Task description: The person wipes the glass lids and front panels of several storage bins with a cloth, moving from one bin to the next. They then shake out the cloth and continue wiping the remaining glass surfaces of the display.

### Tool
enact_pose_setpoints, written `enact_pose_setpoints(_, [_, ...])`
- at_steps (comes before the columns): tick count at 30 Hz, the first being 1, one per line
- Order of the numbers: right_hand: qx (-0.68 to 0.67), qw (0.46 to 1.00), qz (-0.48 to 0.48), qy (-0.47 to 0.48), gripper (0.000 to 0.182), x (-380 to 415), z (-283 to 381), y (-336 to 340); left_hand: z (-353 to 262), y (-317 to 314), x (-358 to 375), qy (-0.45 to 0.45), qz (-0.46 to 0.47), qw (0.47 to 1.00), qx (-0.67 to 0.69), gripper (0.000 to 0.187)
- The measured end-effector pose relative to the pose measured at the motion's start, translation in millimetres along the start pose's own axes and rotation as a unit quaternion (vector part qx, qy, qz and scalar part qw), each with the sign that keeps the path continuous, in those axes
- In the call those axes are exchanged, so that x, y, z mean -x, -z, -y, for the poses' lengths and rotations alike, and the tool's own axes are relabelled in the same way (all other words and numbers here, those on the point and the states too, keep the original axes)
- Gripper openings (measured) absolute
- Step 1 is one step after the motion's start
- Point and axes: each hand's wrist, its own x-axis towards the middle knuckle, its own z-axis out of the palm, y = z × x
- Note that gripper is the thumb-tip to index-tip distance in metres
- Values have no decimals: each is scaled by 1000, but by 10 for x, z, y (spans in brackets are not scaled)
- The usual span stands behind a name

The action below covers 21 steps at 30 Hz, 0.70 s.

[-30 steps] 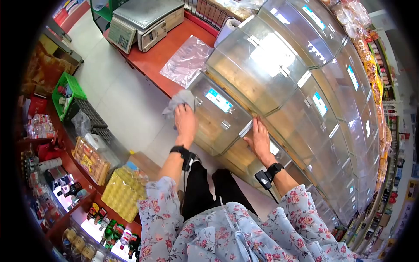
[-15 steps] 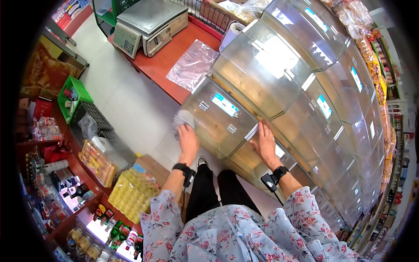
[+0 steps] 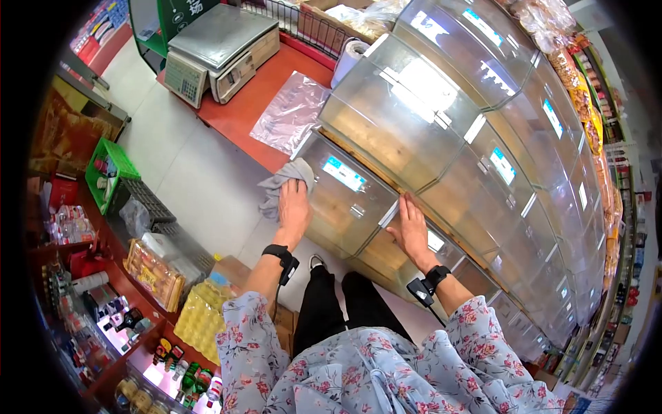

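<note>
My left hand (image 3: 294, 210) is closed on a crumpled grey cloth (image 3: 279, 186) and presses it against the left end of a clear plastic bin (image 3: 345, 200). That bin carries a blue-and-white label (image 3: 344, 173) on its top face. My right hand (image 3: 412, 233) lies flat, fingers stretched, on the clear bins near the label bin's right corner, holding nothing. Both wrists wear black bands with small devices.
More clear bins (image 3: 441, 159) rise in rows to the right. Ahead is a red counter (image 3: 231, 131) with a scale (image 3: 224, 34), a plastic bag (image 3: 289, 114) and a bag roll (image 3: 350, 58). Egg trays (image 3: 203, 317) and a green basket (image 3: 110, 172) stand on the left.
My left hand has moved up along the bin's left end, and more of the grey cloth shows. My right hand stays flat on the bins. The view has shifted slightly.
</note>
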Motion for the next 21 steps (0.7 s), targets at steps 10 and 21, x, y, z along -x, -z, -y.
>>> enact_pose_setpoints(10, [-10,1000,15,-8,99,29,35,42,-249,29,-883,-95,-6,995,32,28])
enact_pose_setpoints(21, [-13,1000,15,-12,98,11,41,61,-121,187,-342,-84,39,996,-5,24])
